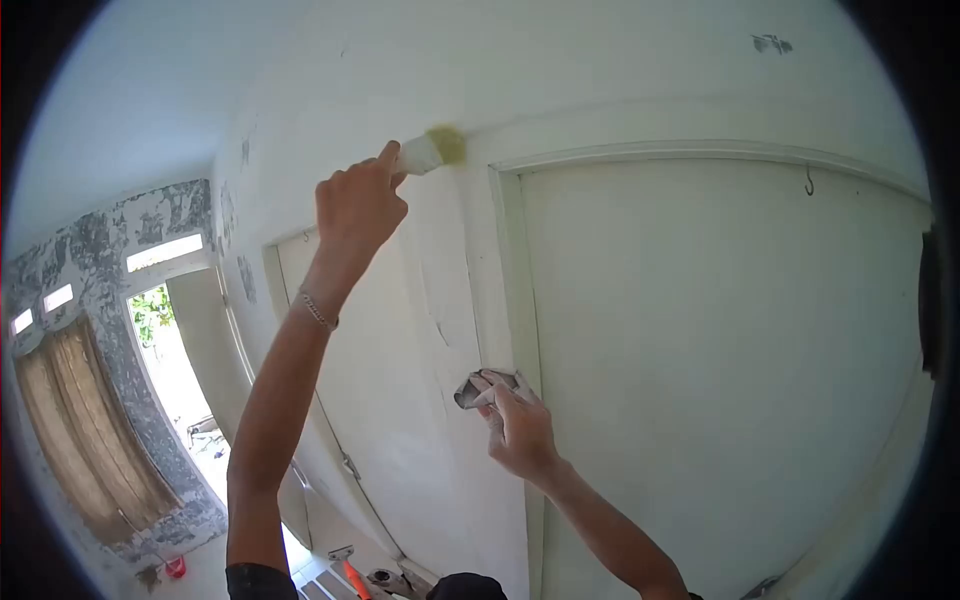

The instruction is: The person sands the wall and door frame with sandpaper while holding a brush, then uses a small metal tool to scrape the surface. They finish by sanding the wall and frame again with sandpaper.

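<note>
The left hand [360, 205] grips a brush [420, 155] high, so its bristles meet the wall [430, 250]; fingers of the right hand [525, 435] pinch a folded sheet [470, 391], perhaps sandpaper.

Dark sleeve [262, 582], silvery chain bracelet [314, 310] around left wrist [325, 290]

The left hand [360, 200] is raised toward ten o'clock, fingers closed; the right hand [520, 430] is held lower, toward five o'clock, fingers bent.
</note>
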Demonstrator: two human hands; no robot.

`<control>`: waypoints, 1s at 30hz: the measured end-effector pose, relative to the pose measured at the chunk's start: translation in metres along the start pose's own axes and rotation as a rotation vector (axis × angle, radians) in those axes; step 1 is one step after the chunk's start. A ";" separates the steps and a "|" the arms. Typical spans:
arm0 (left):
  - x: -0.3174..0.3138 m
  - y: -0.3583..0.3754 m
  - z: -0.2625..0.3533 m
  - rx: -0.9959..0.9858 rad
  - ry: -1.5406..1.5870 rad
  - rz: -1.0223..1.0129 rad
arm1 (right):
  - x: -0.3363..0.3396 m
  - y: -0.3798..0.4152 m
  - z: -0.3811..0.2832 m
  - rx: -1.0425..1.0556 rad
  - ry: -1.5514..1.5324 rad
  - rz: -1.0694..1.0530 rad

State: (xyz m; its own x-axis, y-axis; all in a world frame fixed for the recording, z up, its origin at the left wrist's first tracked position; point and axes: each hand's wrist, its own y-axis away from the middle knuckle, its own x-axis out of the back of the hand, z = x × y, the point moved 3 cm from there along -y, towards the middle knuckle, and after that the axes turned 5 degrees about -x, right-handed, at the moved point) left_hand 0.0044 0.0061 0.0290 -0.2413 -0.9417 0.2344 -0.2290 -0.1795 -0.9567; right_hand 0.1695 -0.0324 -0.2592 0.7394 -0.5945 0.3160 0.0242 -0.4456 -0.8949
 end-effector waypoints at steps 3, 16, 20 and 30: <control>-0.003 0.012 -0.006 -0.010 0.015 0.008 | 0.010 -0.001 -0.007 0.036 0.004 0.051; 0.001 0.082 -0.009 -0.018 0.113 -0.226 | 0.039 -0.013 -0.015 0.104 0.151 0.160; 0.015 0.192 -0.023 0.306 0.468 -0.232 | 0.073 -0.060 -0.033 0.305 0.387 0.352; -0.032 0.388 0.107 1.330 2.132 -0.125 | 0.053 -0.237 -0.039 0.521 1.054 0.291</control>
State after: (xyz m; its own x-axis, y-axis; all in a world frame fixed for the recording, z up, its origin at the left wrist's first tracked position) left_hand 0.0241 -0.0638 -0.3678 -0.6180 0.3011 -0.7262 -0.0946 -0.9455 -0.3115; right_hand 0.1763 0.0156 -0.0184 -0.1426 -0.9892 -0.0342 0.3958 -0.0254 -0.9180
